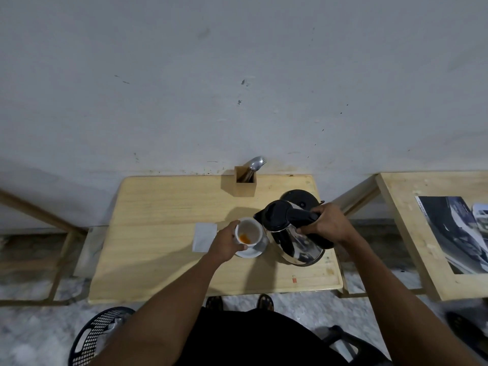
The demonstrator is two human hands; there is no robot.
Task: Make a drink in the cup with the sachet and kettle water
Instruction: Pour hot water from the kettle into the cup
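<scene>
A white cup (249, 231) with orange powder at its bottom stands on a white saucer (250, 252) in the middle of the wooden table (158, 233). My left hand (224, 243) grips the cup's left side. A steel kettle (293, 231) with a black lid and handle is tilted, its spout close to the cup's right rim. My right hand (326, 220) is closed around the kettle's handle. No stream of water shows. A white sachet (204, 236) lies flat just left of my left hand.
The kettle's black base (299, 196) sits behind the kettle. A wooden holder (245, 184) with a spoon (254, 165) stands at the table's back edge by the wall. A second table (422, 233) with magazines is at right. A black basket (97, 336) sits on the floor.
</scene>
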